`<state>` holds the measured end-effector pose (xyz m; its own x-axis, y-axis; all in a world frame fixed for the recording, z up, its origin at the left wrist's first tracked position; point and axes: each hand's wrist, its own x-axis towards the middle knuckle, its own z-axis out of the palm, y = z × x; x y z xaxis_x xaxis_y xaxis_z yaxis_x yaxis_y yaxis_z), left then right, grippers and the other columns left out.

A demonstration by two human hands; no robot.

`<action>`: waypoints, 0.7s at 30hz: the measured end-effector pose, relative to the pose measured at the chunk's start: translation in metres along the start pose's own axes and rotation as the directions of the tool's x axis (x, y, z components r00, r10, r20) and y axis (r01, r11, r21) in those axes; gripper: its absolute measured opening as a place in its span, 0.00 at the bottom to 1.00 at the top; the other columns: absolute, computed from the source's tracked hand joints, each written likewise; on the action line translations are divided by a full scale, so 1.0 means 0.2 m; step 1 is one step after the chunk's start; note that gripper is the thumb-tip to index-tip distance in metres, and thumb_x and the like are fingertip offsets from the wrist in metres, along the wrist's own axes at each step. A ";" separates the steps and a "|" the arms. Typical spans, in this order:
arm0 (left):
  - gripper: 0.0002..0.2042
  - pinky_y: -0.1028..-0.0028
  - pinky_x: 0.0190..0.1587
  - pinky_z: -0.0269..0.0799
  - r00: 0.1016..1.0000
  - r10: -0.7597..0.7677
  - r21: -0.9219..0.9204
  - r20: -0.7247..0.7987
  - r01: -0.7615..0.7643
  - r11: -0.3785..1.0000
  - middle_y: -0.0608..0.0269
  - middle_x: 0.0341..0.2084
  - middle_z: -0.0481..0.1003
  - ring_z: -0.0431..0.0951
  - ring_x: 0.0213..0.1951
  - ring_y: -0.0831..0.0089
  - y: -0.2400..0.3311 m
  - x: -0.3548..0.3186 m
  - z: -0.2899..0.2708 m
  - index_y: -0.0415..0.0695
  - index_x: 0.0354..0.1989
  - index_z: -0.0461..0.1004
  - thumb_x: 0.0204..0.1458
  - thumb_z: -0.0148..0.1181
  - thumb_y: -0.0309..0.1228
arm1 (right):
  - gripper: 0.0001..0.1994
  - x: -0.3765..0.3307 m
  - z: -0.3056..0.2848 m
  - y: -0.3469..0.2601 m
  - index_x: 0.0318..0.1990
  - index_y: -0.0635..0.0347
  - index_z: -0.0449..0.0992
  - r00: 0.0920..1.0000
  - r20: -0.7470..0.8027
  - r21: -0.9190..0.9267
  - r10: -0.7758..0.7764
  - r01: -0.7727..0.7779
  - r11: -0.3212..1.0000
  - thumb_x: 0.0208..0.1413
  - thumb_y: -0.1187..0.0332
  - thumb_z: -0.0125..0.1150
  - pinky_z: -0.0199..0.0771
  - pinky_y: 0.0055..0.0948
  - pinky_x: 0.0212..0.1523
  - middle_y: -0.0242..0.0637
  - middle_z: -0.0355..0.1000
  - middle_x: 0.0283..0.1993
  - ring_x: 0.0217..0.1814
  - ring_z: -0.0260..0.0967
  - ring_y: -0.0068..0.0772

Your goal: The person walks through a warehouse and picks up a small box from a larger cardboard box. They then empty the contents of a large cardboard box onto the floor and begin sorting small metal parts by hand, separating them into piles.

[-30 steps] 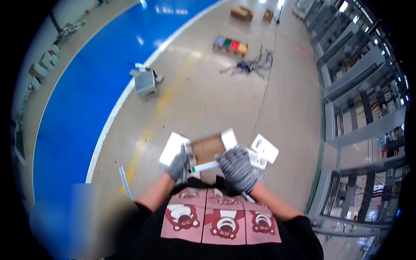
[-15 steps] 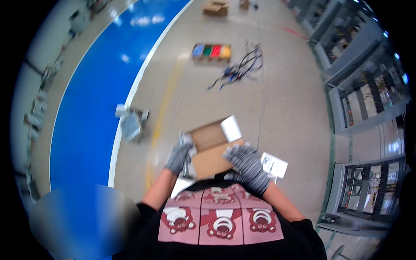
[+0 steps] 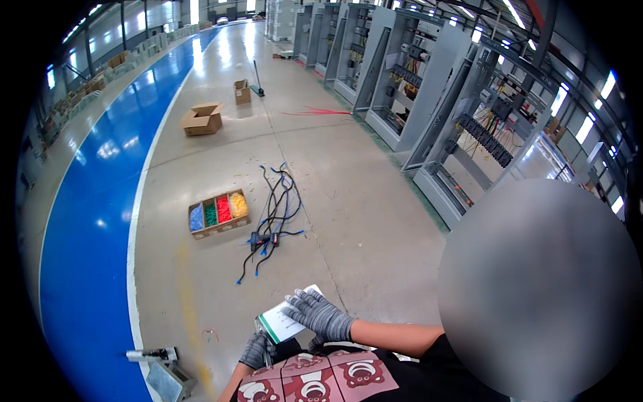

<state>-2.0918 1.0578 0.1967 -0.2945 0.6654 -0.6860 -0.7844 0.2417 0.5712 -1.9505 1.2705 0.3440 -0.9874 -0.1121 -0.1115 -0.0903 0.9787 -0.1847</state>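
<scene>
Both my hands wear grey striped gloves and are low in the picture, close to my body. My right hand (image 3: 323, 317) lies with its fingers stretched flat on a white, green-striped box-like thing (image 3: 278, 323). At its left edge my left hand (image 3: 254, 351) is closed, with a narrow silvery part showing beside the fingers. What that part belongs to is not clear. The underside of the white thing is hidden.
Ahead lie a divided carton (image 3: 221, 231) of blue, green, red and yellow pieces, black cables (image 3: 284, 211) and dark power tools (image 3: 264, 239). Cardboard boxes (image 3: 202, 122) stand farther off. Grey cabinets (image 3: 429, 174) line the right. Metal parts (image 3: 167, 382) sit lower left. A blurred patch hides the lower right.
My view has tilted up and turned to the right. The open carton with a brown inside no longer shows; a white, green-striped face is under my right hand.
</scene>
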 end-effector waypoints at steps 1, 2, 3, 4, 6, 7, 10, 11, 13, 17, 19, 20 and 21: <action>0.12 0.79 0.13 0.61 0.999 -0.029 0.008 0.039 0.028 1.000 0.69 0.15 0.66 0.64 0.12 0.78 0.10 0.13 0.00 0.46 0.32 0.69 0.60 0.47 0.41 | 0.54 0.08 -0.02 0.07 0.66 0.57 0.52 0.999 0.022 0.017 0.042 -0.043 0.999 0.27 0.50 0.74 0.40 0.51 0.68 0.54 0.50 0.66 0.70 0.45 0.55; 0.12 0.79 0.13 0.61 0.995 -0.066 0.015 0.075 0.065 0.998 0.69 0.14 0.66 0.64 0.12 0.78 0.17 0.25 -0.03 0.46 0.32 0.69 0.60 0.46 0.41 | 0.55 0.15 -0.02 0.15 0.66 0.57 0.50 0.996 0.044 0.032 0.083 -0.084 0.996 0.28 0.51 0.74 0.40 0.51 0.68 0.55 0.50 0.66 0.70 0.45 0.56; 0.13 0.78 0.13 0.61 0.987 -0.110 0.022 0.116 0.108 0.994 0.69 0.14 0.65 0.64 0.12 0.78 0.21 0.40 -0.07 0.47 0.31 0.68 0.60 0.46 0.42 | 0.55 0.23 -0.05 0.22 0.67 0.57 0.49 0.992 0.066 0.045 0.112 -0.115 0.992 0.28 0.51 0.74 0.39 0.52 0.68 0.56 0.49 0.67 0.70 0.45 0.57; 0.14 0.77 0.13 0.61 0.975 -0.150 0.036 0.164 0.146 0.989 0.69 0.14 0.65 0.64 0.13 0.78 0.26 0.54 -0.10 0.47 0.31 0.67 0.60 0.46 0.44 | 0.53 0.30 -0.13 0.29 0.67 0.57 0.49 0.991 0.079 0.019 0.112 -0.113 0.993 0.30 0.55 0.73 0.41 0.51 0.68 0.57 0.50 0.66 0.70 0.46 0.57; 0.14 0.74 0.15 0.64 0.937 -0.271 0.077 0.222 0.260 0.962 0.69 0.15 0.64 0.65 0.14 0.76 0.52 0.67 0.09 0.49 0.30 0.65 0.61 0.45 0.45 | 0.48 0.37 -0.10 0.49 0.67 0.55 0.50 0.984 0.030 -0.022 0.177 -0.177 0.984 0.33 0.62 0.69 0.43 0.50 0.68 0.56 0.56 0.63 0.66 0.52 0.55; 0.15 0.74 0.15 0.64 0.936 -0.291 0.162 0.198 0.262 0.951 0.68 0.15 0.64 0.64 0.14 0.76 0.63 0.68 0.19 0.49 0.28 0.64 0.61 0.45 0.46 | 0.46 0.41 -0.07 0.59 0.66 0.55 0.51 0.979 -0.007 0.013 0.206 -0.206 0.978 0.35 0.64 0.68 0.45 0.50 0.67 0.56 0.58 0.61 0.65 0.55 0.54; 0.20 0.76 0.16 0.64 0.911 -0.361 0.279 0.198 0.301 0.912 0.69 0.15 0.64 0.63 0.13 0.78 0.85 0.89 0.19 0.50 0.29 0.65 0.59 0.44 0.54 | 0.42 0.52 -0.23 0.74 0.65 0.56 0.54 0.961 0.086 0.093 0.264 -0.272 0.958 0.38 0.63 0.65 0.50 0.49 0.64 0.55 0.61 0.57 0.61 0.58 0.54; 0.21 0.77 0.16 0.64 0.900 -0.379 0.372 0.213 0.284 0.884 0.69 0.15 0.64 0.63 0.14 0.78 0.89 0.99 0.19 0.50 0.29 0.66 0.58 0.43 0.56 | 0.43 0.53 -0.19 0.81 0.64 0.57 0.55 0.957 0.029 0.125 0.289 -0.291 0.949 0.37 0.61 0.66 0.52 0.49 0.63 0.56 0.61 0.56 0.60 0.59 0.54; 0.24 0.78 0.17 0.63 0.880 -0.408 0.541 0.245 0.225 0.810 0.70 0.16 0.65 0.63 0.14 0.79 0.92 1.25 0.21 0.50 0.30 0.68 0.57 0.41 0.60 | 0.45 0.55 -0.04 0.95 0.63 0.59 0.56 0.938 -0.089 0.179 0.335 -0.315 0.932 0.34 0.57 0.67 0.55 0.48 0.61 0.58 0.62 0.55 0.58 0.60 0.54; 0.31 0.78 0.19 0.63 0.919 -0.319 0.743 0.231 0.044 0.668 0.71 0.14 0.64 0.64 0.15 0.79 1.24 1.44 0.67 0.50 0.30 0.71 0.54 0.35 0.66 | 0.41 0.56 0.09 1.46 0.64 0.59 0.56 0.919 -0.038 0.132 0.393 -0.385 0.913 0.41 0.55 0.64 0.59 0.44 0.57 0.52 0.66 0.51 0.54 0.64 0.51; 0.31 0.76 0.21 0.64 0.928 -0.288 0.821 0.236 -0.032 0.571 0.68 0.14 0.67 0.67 0.17 0.78 1.43 1.58 0.78 0.46 0.28 0.72 0.57 0.34 0.63 | 0.40 0.61 -0.12 1.73 0.60 0.65 0.60 0.930 -0.082 0.280 0.358 -0.323 0.904 0.41 0.53 0.66 0.62 0.42 0.55 0.52 0.67 0.49 0.51 0.66 0.51; 0.30 0.75 0.21 0.63 0.926 -0.243 0.837 0.289 -0.122 0.533 0.68 0.14 0.66 0.66 0.17 0.78 1.50 1.66 0.92 0.45 0.28 0.72 0.57 0.37 0.62 | 0.36 0.59 -0.07 1.92 0.58 0.66 0.63 0.908 -0.176 0.442 0.381 -0.273 0.854 0.44 0.52 0.64 0.64 0.41 0.53 0.52 0.69 0.46 0.48 0.68 0.50; 0.29 0.75 0.21 0.62 0.924 -0.194 0.846 0.329 -0.198 0.494 0.68 0.14 0.66 0.66 0.17 0.77 1.56 1.71 1.03 0.43 0.28 0.72 0.57 0.40 0.61 | 0.32 0.59 -0.02 2.10 0.55 0.66 0.67 0.878 -0.257 0.593 0.403 -0.186 0.783 0.47 0.51 0.63 0.67 0.40 0.50 0.51 0.70 0.42 0.45 0.69 0.48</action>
<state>-2.3243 1.5070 0.2323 0.0594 0.8005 -0.5963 0.1324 0.5858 0.7996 -2.1045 1.6686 0.2577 -0.9369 0.3406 0.0784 0.1903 0.6853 -0.7030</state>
